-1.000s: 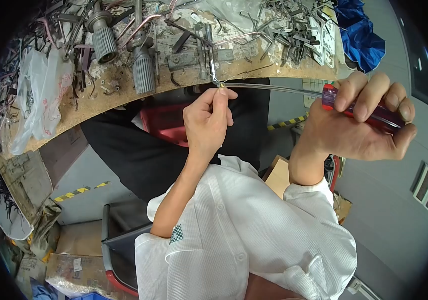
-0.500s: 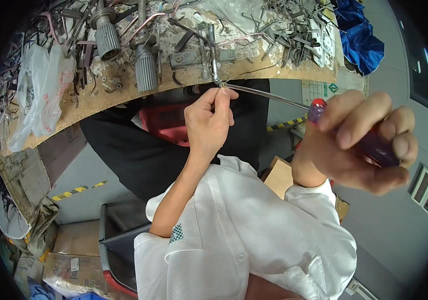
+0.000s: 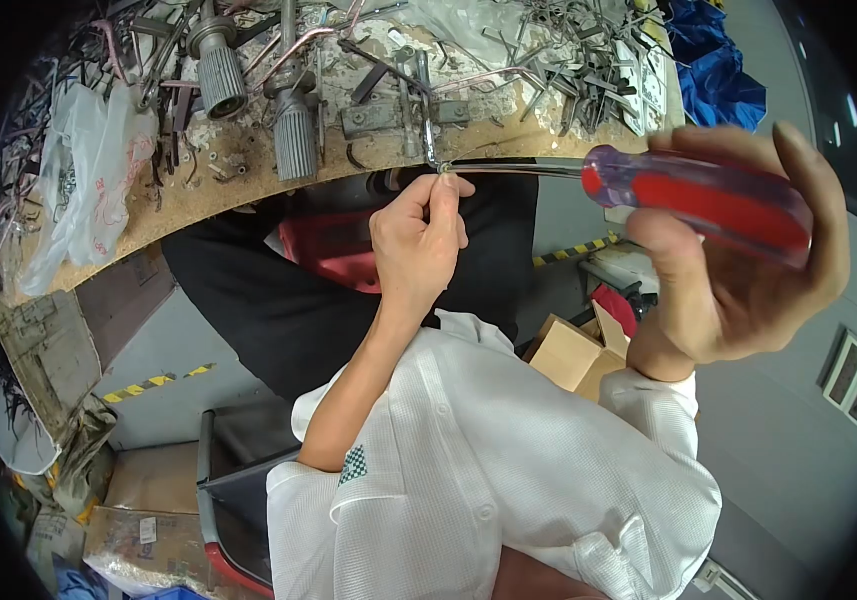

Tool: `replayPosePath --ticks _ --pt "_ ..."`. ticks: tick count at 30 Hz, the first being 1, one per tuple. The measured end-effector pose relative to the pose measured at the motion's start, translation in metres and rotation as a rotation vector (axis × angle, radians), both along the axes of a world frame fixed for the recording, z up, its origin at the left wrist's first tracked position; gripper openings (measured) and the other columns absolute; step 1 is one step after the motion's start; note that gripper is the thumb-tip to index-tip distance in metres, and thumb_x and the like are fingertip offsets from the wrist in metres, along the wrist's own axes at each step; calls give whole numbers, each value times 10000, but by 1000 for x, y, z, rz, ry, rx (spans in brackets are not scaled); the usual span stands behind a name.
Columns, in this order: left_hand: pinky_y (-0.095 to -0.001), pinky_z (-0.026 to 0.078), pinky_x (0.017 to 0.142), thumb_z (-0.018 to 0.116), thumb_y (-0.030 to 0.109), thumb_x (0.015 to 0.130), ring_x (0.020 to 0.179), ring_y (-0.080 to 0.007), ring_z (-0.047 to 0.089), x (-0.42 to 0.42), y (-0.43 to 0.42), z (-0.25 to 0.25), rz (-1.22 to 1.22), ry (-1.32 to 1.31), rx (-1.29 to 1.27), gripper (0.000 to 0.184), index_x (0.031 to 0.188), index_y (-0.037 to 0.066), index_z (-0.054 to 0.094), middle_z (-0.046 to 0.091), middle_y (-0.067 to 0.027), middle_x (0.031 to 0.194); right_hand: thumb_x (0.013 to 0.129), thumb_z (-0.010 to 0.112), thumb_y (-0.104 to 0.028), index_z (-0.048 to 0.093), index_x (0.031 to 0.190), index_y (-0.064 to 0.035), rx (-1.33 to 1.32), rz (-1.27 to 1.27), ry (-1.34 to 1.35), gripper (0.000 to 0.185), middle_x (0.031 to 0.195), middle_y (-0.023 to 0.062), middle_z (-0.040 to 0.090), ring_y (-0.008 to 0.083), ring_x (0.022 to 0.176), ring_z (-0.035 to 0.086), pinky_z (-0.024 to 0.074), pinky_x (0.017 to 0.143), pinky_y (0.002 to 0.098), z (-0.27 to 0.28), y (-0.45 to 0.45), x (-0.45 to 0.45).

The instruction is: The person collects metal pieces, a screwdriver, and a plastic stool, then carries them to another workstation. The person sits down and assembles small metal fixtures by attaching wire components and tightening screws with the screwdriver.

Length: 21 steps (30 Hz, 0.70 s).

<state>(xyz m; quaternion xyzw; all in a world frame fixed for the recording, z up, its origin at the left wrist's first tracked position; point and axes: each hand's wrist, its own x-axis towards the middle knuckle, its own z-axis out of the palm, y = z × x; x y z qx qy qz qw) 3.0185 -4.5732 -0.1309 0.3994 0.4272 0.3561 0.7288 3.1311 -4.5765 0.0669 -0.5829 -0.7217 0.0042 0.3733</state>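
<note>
Thumb and forefinger of my left hand (image 3: pixel 416 240) are pinched on a small metal fitting (image 3: pixel 444 168) just off the bench edge. A shiny metal rod (image 3: pixel 428 120) lies on the bench and reaches down to that fitting. My right hand (image 3: pixel 738 260) is round the red and purple handle of a screwdriver (image 3: pixel 698 195), with the thumb below the handle and the fingers behind and over its end. The screwdriver's long shaft runs left to the fitting at my left fingertips. The tip's exact contact is too small to make out.
The workbench (image 3: pixel 248 190) carries ribbed metal cylinders (image 3: pixel 295 140), a flat metal bar (image 3: pixel 368 120), a pile of thin metal pieces (image 3: pixel 598 80) and a clear plastic bag (image 3: pixel 88 190). Blue plastic (image 3: pixel 718 75) hangs at the right. Below stands an open cardboard box (image 3: pixel 568 350).
My right hand has changed its grip round the screwdriver handle, loosening the fingers, and the handle has risen and shifted left. My left hand has stayed nearly still with its pinch kept.
</note>
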Motion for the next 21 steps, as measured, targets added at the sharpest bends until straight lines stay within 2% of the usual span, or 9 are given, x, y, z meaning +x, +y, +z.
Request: replayPosePath --ticks 6,15,18,19,21 --pt "-248 387 465 553 186 1018 465 -60 512 0 -3 -7 1 2 29 281 906 -23 704 555 -24 508 704 931 -185 412 1334 21 17 -11 -34 841 1120 240 645 297 811 717 625 721 338 1 1 -11" --pt "-245 396 467 548 168 1022 467 -60 521 2 -4 -7 15 4 21 262 920 -16 705 564 -23 514 692 928 -146 437 1305 33 -62 234 -206 806 1010 219 674 285 776 722 636 708 352 10 1 22" --pt "-246 399 467 548 168 1021 469 -60 525 3 -4 -4 11 5 32 259 923 -14 705 565 -22 514 734 885 -87 427 1321 44 -92 209 -440 755 1007 240 674 311 801 723 636 729 371 23 -6 17" --pt "-247 400 468 548 169 1021 470 -61 528 3 -3 -3 10 12 40 259 925 -13 705 566 -22 514 734 885 -87 427 1321 44 -90 211 -440 755 1007 240 674 311 801 723 636 729 371 19 -5 16" --pt "-247 402 468 549 169 1021 471 -62 530 1 -4 -3 12 22 44 258 927 -13 705 566 -21 514 709 913 -129 436 1310 35 -10 144 -174 785 1026 230 670 295 812 723 633 731 355 -1 -4 13"
